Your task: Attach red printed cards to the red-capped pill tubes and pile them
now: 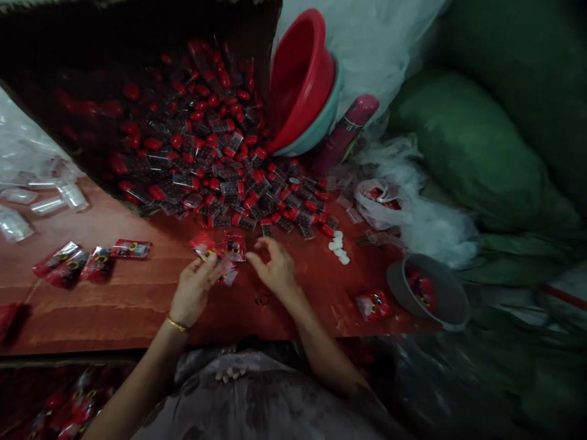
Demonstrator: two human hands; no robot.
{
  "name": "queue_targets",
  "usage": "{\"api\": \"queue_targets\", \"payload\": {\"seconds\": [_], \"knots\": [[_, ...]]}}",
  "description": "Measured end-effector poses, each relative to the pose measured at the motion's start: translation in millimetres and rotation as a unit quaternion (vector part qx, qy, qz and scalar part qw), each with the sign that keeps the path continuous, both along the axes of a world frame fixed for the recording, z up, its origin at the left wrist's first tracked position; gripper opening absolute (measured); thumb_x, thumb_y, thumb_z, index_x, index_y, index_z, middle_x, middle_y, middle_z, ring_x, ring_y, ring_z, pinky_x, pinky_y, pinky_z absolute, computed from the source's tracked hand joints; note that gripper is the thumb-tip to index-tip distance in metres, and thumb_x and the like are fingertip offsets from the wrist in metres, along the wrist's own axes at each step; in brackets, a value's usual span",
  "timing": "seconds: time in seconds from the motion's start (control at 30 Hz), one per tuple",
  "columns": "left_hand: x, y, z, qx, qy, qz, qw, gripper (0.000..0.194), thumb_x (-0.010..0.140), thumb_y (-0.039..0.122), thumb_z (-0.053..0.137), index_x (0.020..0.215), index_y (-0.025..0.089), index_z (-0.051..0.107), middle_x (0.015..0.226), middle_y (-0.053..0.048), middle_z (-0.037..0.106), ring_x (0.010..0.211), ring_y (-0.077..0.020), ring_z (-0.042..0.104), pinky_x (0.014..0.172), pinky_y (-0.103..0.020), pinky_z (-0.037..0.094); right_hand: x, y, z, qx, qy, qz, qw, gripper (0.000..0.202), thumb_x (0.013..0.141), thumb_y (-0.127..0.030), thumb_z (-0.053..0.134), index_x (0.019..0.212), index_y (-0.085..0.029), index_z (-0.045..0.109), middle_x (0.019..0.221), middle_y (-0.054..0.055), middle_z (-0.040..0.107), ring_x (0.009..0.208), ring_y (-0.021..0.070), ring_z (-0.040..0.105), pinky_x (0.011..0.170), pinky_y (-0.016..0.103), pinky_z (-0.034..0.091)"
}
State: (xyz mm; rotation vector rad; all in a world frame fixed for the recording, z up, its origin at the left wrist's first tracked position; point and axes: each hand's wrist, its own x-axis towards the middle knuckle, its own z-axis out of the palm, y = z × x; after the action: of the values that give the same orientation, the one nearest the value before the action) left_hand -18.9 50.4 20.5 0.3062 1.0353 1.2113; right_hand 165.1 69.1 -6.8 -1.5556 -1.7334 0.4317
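My left hand (195, 287), with a gold bracelet at its wrist, has its fingers closed on a small red packet (204, 245) with clear plastic. My right hand (275, 269) is just to the right, fingers curved and apart, with nothing visible between them. Another red packet (235, 244) lies on the red-brown table (156, 305) between and beyond the hands. Past it spreads a large heap of clear plastic containers with red caps (229, 189), spilling from a tipped dark box (151, 24).
Red packets (98, 264) and clear tubes (48, 206) lie at the left. Leaning behind the heap is a red basin (302, 79), beside a pink bottle (348, 131). White discs (338, 247), a packet (373, 305) and a grey bowl (452, 296) are at the right.
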Motion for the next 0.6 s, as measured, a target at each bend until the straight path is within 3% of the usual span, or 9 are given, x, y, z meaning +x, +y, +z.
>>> {"api": "queue_targets", "payload": {"seconds": [0.07,0.13,0.23,0.3,0.37,0.43,0.53,0.6], "knots": [[-35.8,7.5,2.3,-0.032,-0.020,0.073,0.997,0.010,0.074,0.026,0.068,0.075,0.017,0.063,0.085,-0.005,0.072,0.085,-0.0162,0.067,0.080,-0.027,0.051,29.5,27.9,-2.0,0.043,-0.144,-0.079,0.985,0.041,0.086,-0.042,0.048,0.115,-0.014,0.053,0.114,0.019,0.060,0.108,0.0296,0.053,0.092,0.046,0.042],[-69.3,13.2,5.2,-0.057,-0.049,0.179,0.981,0.018,0.085,0.034,0.053,0.079,0.020,0.063,0.087,-0.004,0.071,0.090,-0.0144,0.067,0.083,-0.027,0.050,57.7,50.8,-9.0,0.048,-0.211,-0.165,0.962,0.044,0.087,-0.036,0.045,0.123,-0.009,0.049,0.127,0.022,0.052,0.119,0.0348,0.043,0.096,0.055,0.034],[-91.7,15.3,9.9,-0.018,-0.073,0.247,0.966,0.037,0.087,0.049,0.042,0.095,0.019,0.063,0.099,-0.009,0.070,0.102,-0.0164,0.063,0.086,-0.029,0.049,79.6,62.5,-23.3,0.024,-0.256,-0.166,0.952,0.041,0.087,-0.026,0.043,0.124,-0.008,0.049,0.129,0.021,0.052,0.123,0.0354,0.038,0.098,0.059,0.027],[-81.6,13.5,10.8,-0.002,-0.043,0.204,0.978,0.036,0.083,0.049,0.050,0.097,0.018,0.063,0.102,-0.009,0.069,0.100,-0.0174,0.063,0.083,-0.029,0.050,80.1,54.3,-30.4,0.014,-0.259,-0.143,0.955,0.039,0.086,-0.021,0.043,0.122,-0.008,0.051,0.125,0.020,0.056,0.120,0.0326,0.042,0.100,0.056,0.026],[-56.7,10.4,7.6,-0.002,0.029,0.116,0.993,0.025,0.075,0.037,0.065,0.092,0.019,0.065,0.099,-0.006,0.070,0.090,-0.0165,0.066,0.079,-0.027,0.051,75.3,38.3,-34.2,0.013,-0.248,-0.113,0.962,0.038,0.084,-0.016,0.044,0.120,-0.009,0.053,0.120,0.018,0.060,0.113,0.0298,0.049,0.099,0.052,0.028],[-26.4,6.3,0.4,0.051,0.129,0.036,0.990,0.027,0.067,0.030,0.073,0.090,0.018,0.067,0.096,-0.006,0.071,0.087,-0.0169,0.066,0.080,-0.026,0.050,69.9,19.9,-36.2,0.019,-0.219,-0.085,0.972,0.037,0.082,-0.014,0.044,0.117,-0.012,0.055,0.114,0.016,0.063,0.104,0.0276,0.054,0.097,0.049,0.033],[10.7,0.3,-13.0,0.155,0.299,-0.089,0.937,0.026,0.070,0.033,0.070,0.091,0.017,0.070,0.091,-0.007,0.072,0.084,-0.0186,0.066,0.079,-0.029,0.051,61.7,-5.9,-39.5,0.033,-0.115,-0.066,0.991,0.032,0.085,-0.020,0.045,0.114,-0.016,0.057,0.105,0.013,0.067,0.096,0.0250,0.058,0.090,0.044,0.041],[24.2,-0.7,-19.3,0.233,0.429,-0.160,0.858,0.024,0.076,0.033,0.062,0.095,0.019,0.070,0.097,-0.007,0.072,0.091,-0.0215,0.066,0.085,-0.034,0.050,54.6,-20.5,-42.5,0.027,-0.017,-0.062,0.998,0.031,0.086,-0.028,0.047,0.114,-0.018,0.057,0.104,0.011,0.067,0.095,0.0234,0.060,0.087,0.040,0.046]]}}
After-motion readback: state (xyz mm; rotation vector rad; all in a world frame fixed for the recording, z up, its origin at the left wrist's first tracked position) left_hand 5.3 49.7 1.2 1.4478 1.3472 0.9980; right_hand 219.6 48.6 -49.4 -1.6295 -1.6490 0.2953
